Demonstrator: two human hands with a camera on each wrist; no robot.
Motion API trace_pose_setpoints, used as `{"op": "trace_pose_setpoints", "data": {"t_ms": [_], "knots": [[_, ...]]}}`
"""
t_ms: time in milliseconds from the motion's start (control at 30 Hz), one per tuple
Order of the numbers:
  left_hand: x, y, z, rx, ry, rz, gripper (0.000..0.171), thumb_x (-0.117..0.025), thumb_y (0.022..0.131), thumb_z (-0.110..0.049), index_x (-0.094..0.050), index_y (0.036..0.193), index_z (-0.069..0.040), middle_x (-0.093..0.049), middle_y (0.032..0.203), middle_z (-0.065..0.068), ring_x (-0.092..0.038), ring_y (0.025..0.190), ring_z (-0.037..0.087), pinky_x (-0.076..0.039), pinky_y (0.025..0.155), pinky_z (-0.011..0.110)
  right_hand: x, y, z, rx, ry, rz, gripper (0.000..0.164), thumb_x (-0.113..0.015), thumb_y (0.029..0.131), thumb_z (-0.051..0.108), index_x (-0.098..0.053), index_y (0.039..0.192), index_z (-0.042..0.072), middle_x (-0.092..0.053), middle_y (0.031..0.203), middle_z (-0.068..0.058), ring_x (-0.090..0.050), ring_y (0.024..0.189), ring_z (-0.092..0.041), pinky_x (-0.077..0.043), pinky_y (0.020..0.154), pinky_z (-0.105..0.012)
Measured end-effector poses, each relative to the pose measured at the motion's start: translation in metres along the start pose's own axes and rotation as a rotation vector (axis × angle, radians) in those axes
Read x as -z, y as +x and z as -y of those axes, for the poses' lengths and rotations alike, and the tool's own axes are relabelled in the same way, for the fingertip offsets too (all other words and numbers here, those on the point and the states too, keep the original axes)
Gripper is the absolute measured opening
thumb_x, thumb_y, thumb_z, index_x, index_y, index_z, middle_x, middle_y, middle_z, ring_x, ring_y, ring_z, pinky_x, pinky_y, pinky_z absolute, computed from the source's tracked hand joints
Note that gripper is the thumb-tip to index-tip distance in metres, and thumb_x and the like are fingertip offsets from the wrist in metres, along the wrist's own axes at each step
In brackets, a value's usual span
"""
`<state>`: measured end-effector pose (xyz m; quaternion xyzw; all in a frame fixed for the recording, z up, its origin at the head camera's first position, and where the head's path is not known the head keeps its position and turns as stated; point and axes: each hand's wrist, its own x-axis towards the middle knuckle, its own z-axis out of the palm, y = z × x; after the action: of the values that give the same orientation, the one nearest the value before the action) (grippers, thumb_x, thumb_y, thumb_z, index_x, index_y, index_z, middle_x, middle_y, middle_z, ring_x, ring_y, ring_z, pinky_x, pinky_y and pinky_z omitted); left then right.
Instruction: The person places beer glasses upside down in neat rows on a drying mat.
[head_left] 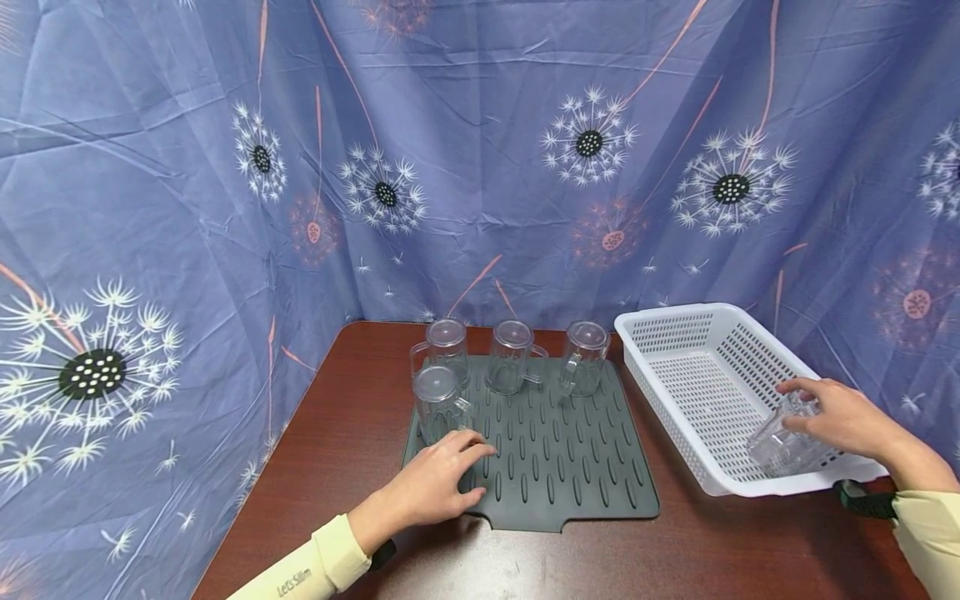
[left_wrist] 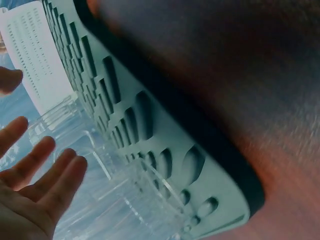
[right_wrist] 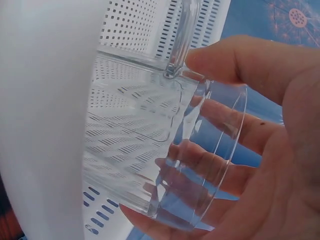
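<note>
My right hand [head_left: 847,417] grips a clear glass mug [head_left: 787,437] inside the white basket, near its front right corner. In the right wrist view, thumb and fingers wrap the thick base end of that mug [right_wrist: 140,125], and its handle [right_wrist: 185,35] points up past the thumb. My left hand [head_left: 438,479] hovers over the front left of the dark green drying mat [head_left: 555,467], fingers spread and holding nothing. Closest to it is the front left mug [head_left: 437,400], standing upside down; in the left wrist view its clear wall [left_wrist: 145,200] shows beyond the fingers [left_wrist: 70,185].
Along the mat's back edge stand three more upside-down glass mugs: one at left [head_left: 447,346], one in the middle [head_left: 512,358], one at right [head_left: 585,358]. The perforated white basket [head_left: 663,408] sits right of the mat on the brown table [head_left: 322,442]. A blue dandelion-print cloth [head_left: 480,167] hangs behind.
</note>
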<state>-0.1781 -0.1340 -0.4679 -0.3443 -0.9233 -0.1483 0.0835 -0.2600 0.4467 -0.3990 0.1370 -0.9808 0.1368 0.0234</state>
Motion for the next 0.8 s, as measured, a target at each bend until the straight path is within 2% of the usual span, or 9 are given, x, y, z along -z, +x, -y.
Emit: {"op": "trace_pose_setpoints", "data": {"t_ms": [167,400,533,800], "knots": [[-0.011,0.0,0.001,0.023,0.02,0.096,0.051,-0.075,0.088,-0.031,-0.061,0.135,-0.02,-0.056,0.137,0.005,-0.055,0.127,0.023,-0.051,0.099,0.041,0.003,-0.001,-0.002,-0.029,-0.001,0.02,0.051,-0.082,0.079,0.023,-0.064,0.118,-0.004,-0.066,0.098,-0.035,-0.065,0.089,-0.05,-0.047,0.064,-0.043],[-0.022,0.0,0.003,0.077,0.056,0.187,0.054,-0.074,0.088,-0.037,-0.06,0.139,-0.021,-0.055,0.142,0.009,-0.052,0.131,0.029,-0.049,0.102,0.048,0.006,-0.003,-0.001,-0.078,-0.007,0.032,0.051,-0.079,0.085,0.03,-0.063,0.121,-0.002,-0.066,0.101,-0.037,-0.067,0.085,-0.045,-0.046,0.061,-0.04],[-0.027,0.001,0.004,0.085,0.084,0.207,0.053,-0.073,0.089,-0.039,-0.061,0.137,-0.022,-0.055,0.142,0.009,-0.053,0.13,0.029,-0.05,0.099,0.049,0.008,-0.004,0.002,-0.094,-0.007,0.032,0.05,-0.078,0.086,0.032,-0.063,0.121,-0.001,-0.066,0.103,-0.037,-0.068,0.083,-0.041,-0.045,0.06,-0.038],[-0.029,0.003,0.003,0.082,0.112,0.206,0.051,-0.074,0.088,-0.042,-0.064,0.135,-0.022,-0.057,0.142,0.009,-0.054,0.129,0.029,-0.051,0.098,0.048,0.011,-0.004,0.008,-0.061,0.0,-0.048,0.048,-0.079,0.085,0.029,-0.063,0.118,-0.002,-0.067,0.101,-0.036,-0.069,0.083,-0.043,-0.047,0.06,-0.041]]}}
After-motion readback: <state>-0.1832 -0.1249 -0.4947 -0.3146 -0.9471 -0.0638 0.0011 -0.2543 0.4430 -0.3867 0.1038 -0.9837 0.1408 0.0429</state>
